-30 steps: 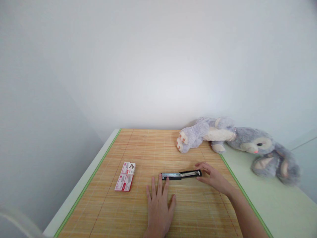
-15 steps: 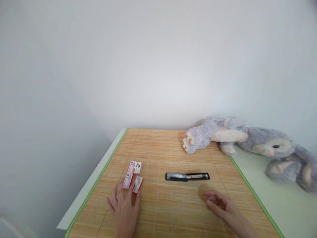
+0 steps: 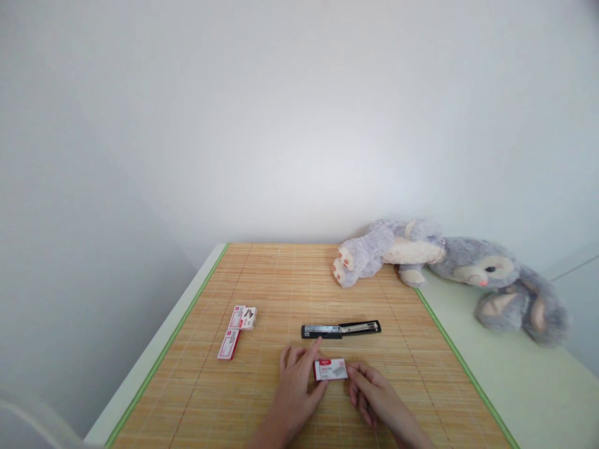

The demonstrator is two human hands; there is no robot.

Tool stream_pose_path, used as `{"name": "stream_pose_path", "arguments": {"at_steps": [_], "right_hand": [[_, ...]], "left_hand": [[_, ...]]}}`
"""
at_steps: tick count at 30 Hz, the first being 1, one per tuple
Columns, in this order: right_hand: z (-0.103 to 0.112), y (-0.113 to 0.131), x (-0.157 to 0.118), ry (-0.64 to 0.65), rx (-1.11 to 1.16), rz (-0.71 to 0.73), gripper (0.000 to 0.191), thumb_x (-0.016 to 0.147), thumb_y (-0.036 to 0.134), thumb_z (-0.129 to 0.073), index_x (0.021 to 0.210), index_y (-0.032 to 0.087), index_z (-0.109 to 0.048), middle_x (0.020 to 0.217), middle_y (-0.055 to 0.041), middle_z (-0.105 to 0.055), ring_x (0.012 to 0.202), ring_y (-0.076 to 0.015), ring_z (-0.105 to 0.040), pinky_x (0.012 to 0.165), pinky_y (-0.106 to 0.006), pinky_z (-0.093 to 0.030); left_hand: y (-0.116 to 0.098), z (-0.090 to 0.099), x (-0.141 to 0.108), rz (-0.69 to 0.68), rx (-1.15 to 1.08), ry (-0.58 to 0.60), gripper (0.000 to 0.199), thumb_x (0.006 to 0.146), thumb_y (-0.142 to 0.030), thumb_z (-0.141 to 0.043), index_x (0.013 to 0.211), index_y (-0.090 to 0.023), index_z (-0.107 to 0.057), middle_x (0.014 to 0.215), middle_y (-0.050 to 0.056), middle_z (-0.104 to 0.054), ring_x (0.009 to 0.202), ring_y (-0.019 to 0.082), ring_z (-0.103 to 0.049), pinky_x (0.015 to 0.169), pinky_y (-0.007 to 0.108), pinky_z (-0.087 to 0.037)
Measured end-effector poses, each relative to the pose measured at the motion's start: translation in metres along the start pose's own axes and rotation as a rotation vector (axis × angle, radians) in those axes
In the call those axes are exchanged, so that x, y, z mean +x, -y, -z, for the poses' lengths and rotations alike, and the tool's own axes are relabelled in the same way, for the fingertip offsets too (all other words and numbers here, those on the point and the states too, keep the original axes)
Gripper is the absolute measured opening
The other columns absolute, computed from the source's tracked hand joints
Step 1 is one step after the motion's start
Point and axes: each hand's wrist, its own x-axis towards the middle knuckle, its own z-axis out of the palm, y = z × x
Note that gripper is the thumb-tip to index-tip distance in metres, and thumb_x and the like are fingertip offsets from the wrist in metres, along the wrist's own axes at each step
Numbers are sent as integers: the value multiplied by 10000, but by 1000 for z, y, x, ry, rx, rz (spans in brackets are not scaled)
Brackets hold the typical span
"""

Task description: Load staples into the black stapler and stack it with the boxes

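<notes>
Small red-and-white box point(image 3: 331, 369) shifted from left-hand cluster to between both hands, nearer than opened stapler point(image 3: 322, 332). Right hand point(image 3: 377, 393) pinches its right end, some fingers hidden. Left hand point(image 3: 297, 383) brackets left end; grip unclear. White lettering on red: illegible.

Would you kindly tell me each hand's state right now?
Left hand: fingers around the small box; grip unclear.
Right hand: closed, holding the small box by its end.
</notes>
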Motion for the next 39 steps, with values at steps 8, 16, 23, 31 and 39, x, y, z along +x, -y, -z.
{"name": "stream_pose_path", "arguments": {"at_steps": [8, 16, 23, 31, 39], "right_hand": [[19, 11, -3, -121, -556, 308, 558, 816, 368, -723, 1352, 265, -607, 698, 55, -594, 662, -156, -582, 634, -263, -406], [26, 28, -3, -75, -743, 315, 437, 861, 287, -633, 1297, 291, -656, 729, 33, -633, 693, -179, -617, 661, -272, -408], [24, 40, 6, -145, -624, 378, 530, 907, 395, -620, 1415, 254, -568, 707, 52, -575, 663, -174, -577, 641, -272, -416], [1, 77, 19, -186, -781, 410, 218, 920, 376, -619, 1056, 276, -757, 680, 33, -631, 659, -163, -605, 619, -254, -369], [-22, 89, 25, -91, -1172, 462, 158, 806, 221, -680, 857, 284, -816, 815, -49, -787, 794, -232, -724, 677, -284, -414]], "left_hand": [[15, 17, 2, 6, 67, -5, 466, 786, -466, -811, 1227, -388, -682, 1381, 15, -621, 1320, 316, -487, 1189, 555, -268], [24, 31, 1, 28, 64, -14, 325, 793, -412, -809, 1103, -371, -718, 1355, 10, -624, 1297, 302, -493, 1129, 512, -345], [22, 25, -2, 6, 30, -85, 688, 688, -416, -877, 1316, -338, -606, 1444, 51, -558, 1337, 326, -475, 1145, 509, -380], [23, 20, -2, 19, 96, -86, 570, 760, -450, -835, 1291, -388, -638, 1535, 29, -469, 1415, 332, -415, 1181, 540, -365], [20, 22, -1, 14, 72, -68, 413, 781, -433, -829, 1173, -384, -706, 1538, 18, -466, 1416, 334, -418, 1171, 532, -376]]}}
